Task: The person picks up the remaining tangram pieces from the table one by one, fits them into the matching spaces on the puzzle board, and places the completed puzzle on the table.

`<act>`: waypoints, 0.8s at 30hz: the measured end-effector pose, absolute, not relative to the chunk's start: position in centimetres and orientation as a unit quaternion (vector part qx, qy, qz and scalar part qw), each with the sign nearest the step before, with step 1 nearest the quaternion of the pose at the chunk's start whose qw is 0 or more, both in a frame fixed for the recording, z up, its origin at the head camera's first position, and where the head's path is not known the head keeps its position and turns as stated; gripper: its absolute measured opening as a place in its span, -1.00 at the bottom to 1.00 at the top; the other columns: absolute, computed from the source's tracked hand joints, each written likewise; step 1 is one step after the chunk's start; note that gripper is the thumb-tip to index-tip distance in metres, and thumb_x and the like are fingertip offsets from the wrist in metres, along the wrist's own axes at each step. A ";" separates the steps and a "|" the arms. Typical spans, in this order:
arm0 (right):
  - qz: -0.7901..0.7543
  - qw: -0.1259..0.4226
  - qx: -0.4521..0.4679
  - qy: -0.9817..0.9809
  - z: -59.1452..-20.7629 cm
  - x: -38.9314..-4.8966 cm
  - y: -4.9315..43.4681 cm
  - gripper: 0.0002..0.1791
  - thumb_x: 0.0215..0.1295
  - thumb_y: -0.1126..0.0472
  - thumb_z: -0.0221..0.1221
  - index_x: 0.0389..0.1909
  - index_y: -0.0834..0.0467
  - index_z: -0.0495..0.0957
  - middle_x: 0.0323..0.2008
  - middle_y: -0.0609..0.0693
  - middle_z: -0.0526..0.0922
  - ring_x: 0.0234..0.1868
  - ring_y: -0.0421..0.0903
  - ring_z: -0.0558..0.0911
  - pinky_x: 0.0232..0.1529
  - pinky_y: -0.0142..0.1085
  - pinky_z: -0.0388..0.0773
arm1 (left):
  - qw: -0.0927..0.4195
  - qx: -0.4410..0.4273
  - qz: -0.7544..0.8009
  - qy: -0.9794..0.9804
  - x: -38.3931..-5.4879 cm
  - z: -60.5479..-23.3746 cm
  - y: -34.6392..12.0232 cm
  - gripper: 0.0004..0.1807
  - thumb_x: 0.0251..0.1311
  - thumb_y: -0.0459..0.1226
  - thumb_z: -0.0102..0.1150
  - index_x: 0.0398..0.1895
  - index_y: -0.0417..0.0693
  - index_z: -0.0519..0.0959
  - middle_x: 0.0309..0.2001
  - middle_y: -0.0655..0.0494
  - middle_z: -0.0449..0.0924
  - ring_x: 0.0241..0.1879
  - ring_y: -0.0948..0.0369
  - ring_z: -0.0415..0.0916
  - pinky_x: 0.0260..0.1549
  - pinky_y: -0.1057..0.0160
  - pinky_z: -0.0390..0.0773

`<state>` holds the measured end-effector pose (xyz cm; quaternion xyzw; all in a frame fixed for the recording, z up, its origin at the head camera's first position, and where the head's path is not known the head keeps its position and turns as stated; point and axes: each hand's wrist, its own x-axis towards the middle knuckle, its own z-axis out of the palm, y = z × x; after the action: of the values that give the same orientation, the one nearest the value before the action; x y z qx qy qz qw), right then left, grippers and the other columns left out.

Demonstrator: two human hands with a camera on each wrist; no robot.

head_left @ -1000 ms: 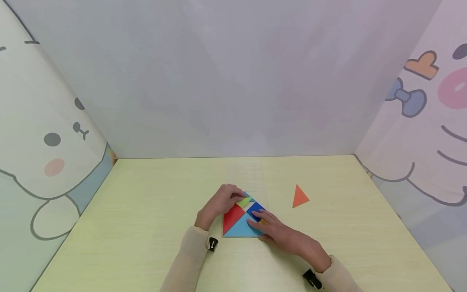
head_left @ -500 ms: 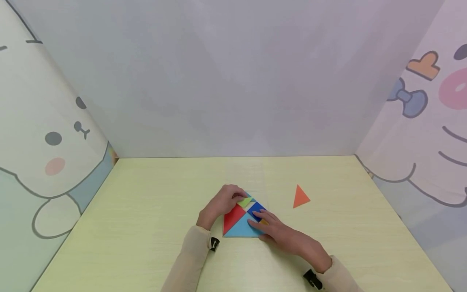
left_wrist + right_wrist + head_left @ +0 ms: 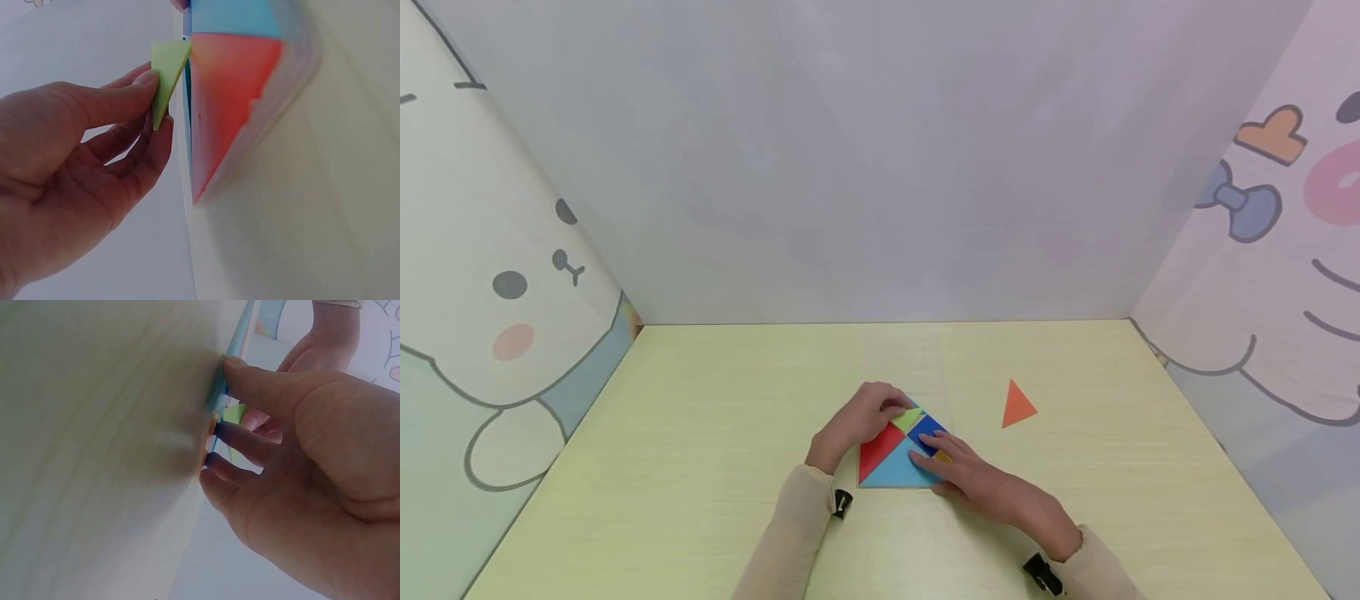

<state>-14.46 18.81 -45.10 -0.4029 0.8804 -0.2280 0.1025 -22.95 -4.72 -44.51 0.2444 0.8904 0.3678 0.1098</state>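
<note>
Between thumb and fingertips, my left hand point(image 3: 861, 417) pinches a light green tangram piece point(image 3: 166, 72). In the left wrist view the piece is tilted up beside the red triangle point(image 3: 222, 94). The flat tangram pieces lie together at mid-table: that red triangle, a light blue triangle point(image 3: 891, 472), a dark blue square point(image 3: 925, 424) and a small yellow piece point(image 3: 942, 456). My right hand point(image 3: 981, 479) rests its spread fingers on the blue and yellow pieces, partly hiding them. More blue shows behind the green piece, mostly covered by my left hand.
A loose orange triangle point(image 3: 1018, 405) lies on the pale wooden table point(image 3: 722, 400), right of the other pieces. A grey backdrop point(image 3: 880, 167) stands at the back, with cartoon-printed panels on both sides. Each sleeve has a black clip point(image 3: 1042, 574) near the cuff.
My left hand has shifted slightly right and nearer with the green piece, which now sits closer to the red triangle and dark blue square. The right hand has stayed in place.
</note>
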 end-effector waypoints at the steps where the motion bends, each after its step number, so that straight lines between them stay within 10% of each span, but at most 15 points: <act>1: -0.228 0.101 -0.403 0.880 -45.1 -14.5 18.8 -0.45 0.56 0.25 0.10 0.51 0.20 0.33 0.51 0.31 0.20 0.49 0.36 0.16 0.33 0.11 0.45 | 0.111 0.244 0.364 0.892 -23.0 -44.6 -4.7 -0.77 0.42 -0.44 0.17 0.05 -0.19 0.72 0.00 -0.05 0.70 0.00 0.04 0.58 0.10 0.07 0.63; 24: -0.225 0.085 -0.412 0.879 -45.1 -14.4 18.8 -0.46 0.54 0.30 0.11 0.49 0.23 0.35 0.49 0.33 0.23 0.47 0.39 0.20 0.33 0.13 0.44 | 0.109 0.246 0.308 0.913 -22.4 -44.7 -3.7 -0.74 0.42 -0.42 0.18 0.09 -0.17 0.71 -0.14 0.03 0.58 -0.08 0.12 0.51 0.05 0.12 0.61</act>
<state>-14.37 18.79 -45.08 -0.4118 0.8790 -0.2251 0.0846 -22.40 -3.74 -44.74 0.2456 0.9125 0.3082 0.1095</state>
